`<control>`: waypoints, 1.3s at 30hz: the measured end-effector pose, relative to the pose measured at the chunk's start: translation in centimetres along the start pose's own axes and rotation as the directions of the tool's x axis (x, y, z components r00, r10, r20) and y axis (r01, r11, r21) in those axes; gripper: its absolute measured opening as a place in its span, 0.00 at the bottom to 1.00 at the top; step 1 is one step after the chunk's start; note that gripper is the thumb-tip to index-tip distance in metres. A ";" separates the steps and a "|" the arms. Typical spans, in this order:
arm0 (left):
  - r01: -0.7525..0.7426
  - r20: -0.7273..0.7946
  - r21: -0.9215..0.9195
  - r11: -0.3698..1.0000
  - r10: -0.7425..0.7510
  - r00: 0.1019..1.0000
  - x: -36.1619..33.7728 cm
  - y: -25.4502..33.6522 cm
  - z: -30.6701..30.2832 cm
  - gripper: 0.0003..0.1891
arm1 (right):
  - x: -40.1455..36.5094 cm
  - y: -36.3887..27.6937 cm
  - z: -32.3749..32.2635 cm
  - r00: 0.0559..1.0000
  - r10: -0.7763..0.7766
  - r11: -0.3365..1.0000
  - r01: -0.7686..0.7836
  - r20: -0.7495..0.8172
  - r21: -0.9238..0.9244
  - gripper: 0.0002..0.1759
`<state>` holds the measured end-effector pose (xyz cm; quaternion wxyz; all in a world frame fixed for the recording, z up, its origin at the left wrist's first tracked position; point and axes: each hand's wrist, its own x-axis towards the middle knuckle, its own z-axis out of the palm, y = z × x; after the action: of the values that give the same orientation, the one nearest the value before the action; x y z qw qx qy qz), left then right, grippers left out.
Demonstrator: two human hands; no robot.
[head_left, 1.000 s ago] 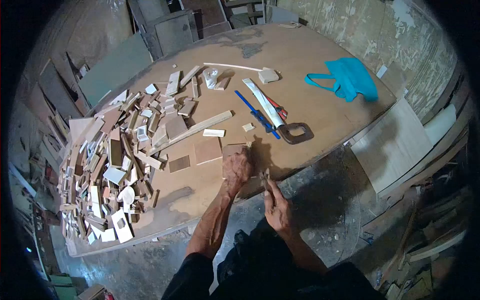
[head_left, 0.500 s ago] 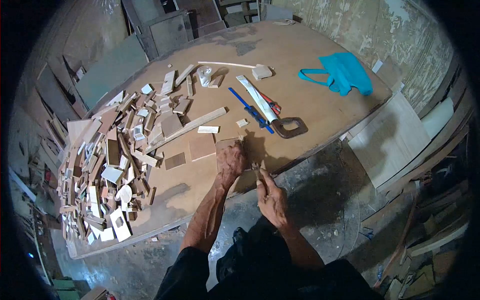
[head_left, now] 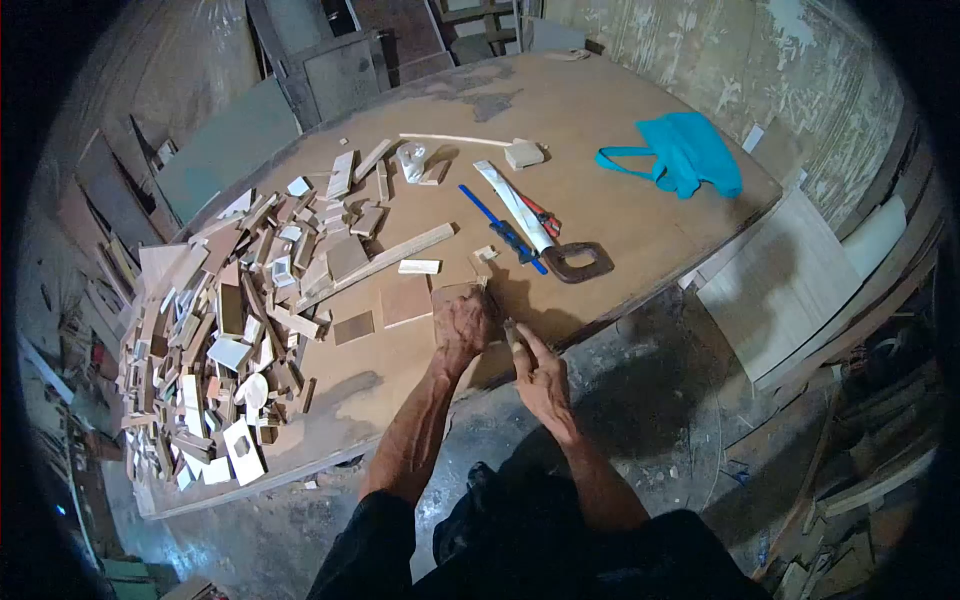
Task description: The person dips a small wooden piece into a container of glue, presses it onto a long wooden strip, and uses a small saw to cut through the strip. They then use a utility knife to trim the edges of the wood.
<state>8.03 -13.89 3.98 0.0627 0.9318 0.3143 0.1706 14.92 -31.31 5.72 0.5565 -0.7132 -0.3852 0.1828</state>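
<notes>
My left hand is closed and presses on a small wooden piece near the front edge of the table. Just to its right, my right hand grips a small thin tool or stick whose tip points up toward the left hand; what it is stays unclear. A square brown board lies left of my left hand, with a darker small piece beyond it. Above the hands are a pale block and a little wood chip.
A handsaw and a blue bar tool lie beyond my hands. A turquoise bag sits at the right of the table. Wood offcuts are heaped at left. A clear cup stands farther back.
My right hand has shifted slightly up and left with the thing in its grip. My left hand stays almost in place. The view has tilted slightly.
</notes>
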 end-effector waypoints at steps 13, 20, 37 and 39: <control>0.046 0.080 -0.004 0.999 -0.045 0.996 0.2 -1.2 0.7 0.20 | -3.2 -3.1 -1.5 0.999 -0.041 0.980 0.042 0.010 -0.192 0.19; 0.064 0.202 0.008 0.998 -0.065 0.977 0.5 -1.1 -0.7 0.20 | 1.7 -1.6 1.0 0.987 -0.162 0.969 0.156 -0.015 -0.193 0.19; 0.069 0.201 0.039 0.997 -0.076 0.977 -0.1 -1.1 0.1 0.20 | -2.8 -2.9 -0.8 0.998 -0.055 0.973 0.051 -0.010 -0.227 0.19; -0.023 0.116 0.032 0.999 0.019 0.993 0.4 -2.6 0.6 0.21 | -1.1 -1.9 -0.1 0.991 -0.131 0.973 0.123 -0.028 -0.196 0.19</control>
<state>7.09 -11.66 2.92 0.0636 0.9443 0.3029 0.1116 13.64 -32.04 7.33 0.5027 -0.7413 -0.4346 0.0941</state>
